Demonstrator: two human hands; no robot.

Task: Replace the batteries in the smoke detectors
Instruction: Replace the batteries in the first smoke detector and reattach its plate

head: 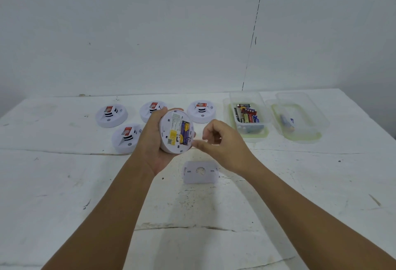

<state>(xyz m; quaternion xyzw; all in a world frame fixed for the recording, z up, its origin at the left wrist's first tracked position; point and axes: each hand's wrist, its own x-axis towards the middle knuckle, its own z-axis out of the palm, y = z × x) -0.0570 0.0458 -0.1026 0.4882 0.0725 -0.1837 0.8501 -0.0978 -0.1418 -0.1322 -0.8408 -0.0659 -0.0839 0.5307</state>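
My left hand point(153, 141) holds a round white smoke detector point(174, 129) above the table, its back turned toward me. Its battery bay is uncovered and shows purple and yellow batteries point(184, 133). My right hand point(220, 141) hovers just right of the detector with fingers loosely curled and the fingertips close to its rim; it holds nothing that I can see. The white mounting plate point(200, 172) lies flat on the table below both hands. Several more white detectors sit face up behind: one point(111, 115), another point(126, 137), a third point(201, 111), and one partly hidden point(151, 108).
A clear plastic tub point(249, 117) with several mixed batteries stands at the back right. Further right, a second clear tub point(300, 117) holds a blue battery point(286, 121). The white table point(85, 194) is scuffed and cracked, and a pale wall rises behind it.
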